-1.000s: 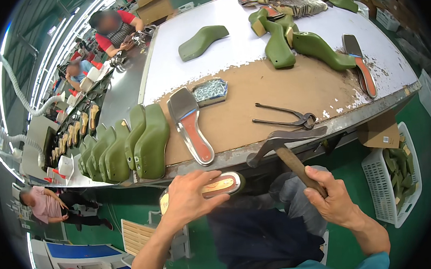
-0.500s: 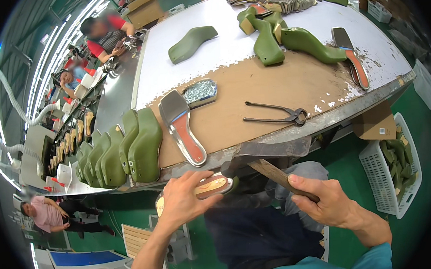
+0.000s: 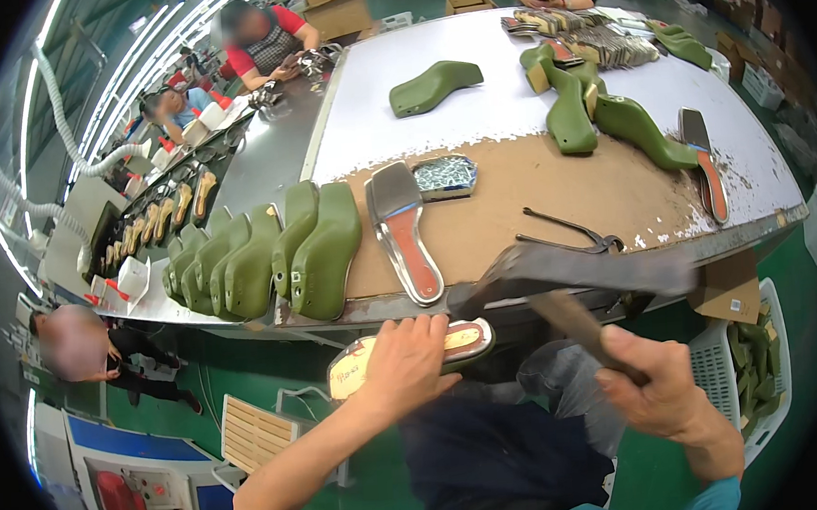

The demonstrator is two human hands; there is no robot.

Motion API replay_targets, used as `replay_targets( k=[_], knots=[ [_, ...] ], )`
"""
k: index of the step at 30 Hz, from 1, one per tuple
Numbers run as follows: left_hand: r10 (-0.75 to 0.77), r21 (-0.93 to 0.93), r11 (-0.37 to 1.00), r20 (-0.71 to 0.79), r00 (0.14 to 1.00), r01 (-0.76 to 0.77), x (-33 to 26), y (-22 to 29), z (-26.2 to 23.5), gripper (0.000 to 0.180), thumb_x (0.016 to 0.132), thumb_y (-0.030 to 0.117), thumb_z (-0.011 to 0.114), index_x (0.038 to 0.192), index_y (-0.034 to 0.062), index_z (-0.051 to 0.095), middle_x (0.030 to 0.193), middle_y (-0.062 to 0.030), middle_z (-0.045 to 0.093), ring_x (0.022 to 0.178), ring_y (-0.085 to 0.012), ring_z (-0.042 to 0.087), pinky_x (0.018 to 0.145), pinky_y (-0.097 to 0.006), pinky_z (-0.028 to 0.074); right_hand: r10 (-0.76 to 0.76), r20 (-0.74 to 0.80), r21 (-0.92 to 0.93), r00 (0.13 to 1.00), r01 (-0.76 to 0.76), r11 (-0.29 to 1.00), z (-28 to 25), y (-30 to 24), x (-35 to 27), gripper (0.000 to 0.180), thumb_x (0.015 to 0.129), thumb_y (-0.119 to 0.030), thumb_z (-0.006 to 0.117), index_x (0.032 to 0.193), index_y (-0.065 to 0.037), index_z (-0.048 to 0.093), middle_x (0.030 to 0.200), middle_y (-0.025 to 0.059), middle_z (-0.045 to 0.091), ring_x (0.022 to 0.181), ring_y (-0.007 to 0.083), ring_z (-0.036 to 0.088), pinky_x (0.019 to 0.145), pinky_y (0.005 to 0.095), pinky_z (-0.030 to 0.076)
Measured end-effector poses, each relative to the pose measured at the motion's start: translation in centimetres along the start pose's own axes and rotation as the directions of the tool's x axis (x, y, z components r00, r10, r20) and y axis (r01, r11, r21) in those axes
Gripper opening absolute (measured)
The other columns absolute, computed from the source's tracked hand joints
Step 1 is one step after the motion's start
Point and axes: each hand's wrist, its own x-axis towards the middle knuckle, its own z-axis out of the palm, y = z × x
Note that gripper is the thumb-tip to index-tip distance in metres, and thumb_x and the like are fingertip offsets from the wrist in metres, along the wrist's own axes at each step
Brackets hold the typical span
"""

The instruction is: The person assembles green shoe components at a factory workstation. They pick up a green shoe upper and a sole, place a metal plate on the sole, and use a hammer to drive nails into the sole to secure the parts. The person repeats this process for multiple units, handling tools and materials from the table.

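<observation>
My left hand is closed round a green shoe last with a pale insole lying on its upward-facing bottom. The insole's forward part is brownish with a shiny silver rim. My fingers cover its middle. In my right hand is a hammer, gripped by its wooden handle. Its long, dark metal head is smeared by motion and hangs close above the last's right end; whether they touch I cannot tell. Both hands are in front of the bench edge, over my lap.
On the bench, pincers lie behind the hammer. A silver-rimmed insole, a small tray of shiny bits and a row of green lasts stand left. A basket of green pieces is right. Other people are beyond.
The view has shifted, so bench things appear farther right. The hammer has moved rightward and its head is now blurred. My left fingers have closed more across the insole.
</observation>
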Motion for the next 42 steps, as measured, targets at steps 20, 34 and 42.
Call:
replay_targets(
  k=[20, 34, 42],
  knots=[
    [-0.003, 0.041, 0.999, -0.001, 1.000, 0.003, -0.1, 0.1, 1.2, 0.061, 0.062, 0.033, 0.090, 0.101, 0.0046, 0.053, 0.093, -0.0106, 0.061, 0.090, -0.0293, 0.062, 0.082, -0.042, 0.045, 0.243, 0.336, -0.188, 0.910, -0.188, 0.964, 1.5, 0.1, 1.0, 0.045, 0.089, -0.010, 0.074, 0.132, -0.013, 0.063, 0.089, 0.0168, 0.071, 0.074, 0.0375, 0.068, 0.061, 0.0445, 0.055],
    [-0.059, 0.058, 0.997, 0.032, 0.998, 0.057, -0.5, 0.2, 1.0, 0.059, 0.064, 0.035, 0.088, 0.100, 0.0040, 0.053, 0.091, -0.0117, 0.062, 0.089, -0.0305, 0.064, 0.081, -0.042, 0.046, 0.132, 0.261, -0.161, 0.956, -0.092, 0.983, 1.7, 0.1, 0.2, 0.053, 0.090, -0.009, 0.074, 0.140, -0.013, 0.058, 0.081, 0.0162, 0.069, 0.064, 0.0311, 0.066, 0.058, 0.0397, 0.054],
    [-0.053, 0.047, 0.997, 0.010, 0.999, 0.053, -0.5, 0.3, 1.0, 0.059, 0.064, 0.036, 0.088, 0.098, 0.0039, 0.053, 0.092, -0.0130, 0.062, 0.088, -0.0316, 0.064, 0.081, -0.042, 0.046, 0.159, 0.138, 0.016, 0.978, -0.162, 0.987, 2.6, 0.1, -2.0, 0.050, 0.092, -0.003, 0.072, 0.139, -0.008, 0.057, 0.094, 0.0209, 0.072, 0.067, 0.0263, 0.068, 0.062, 0.0335, 0.054]
  ],
)
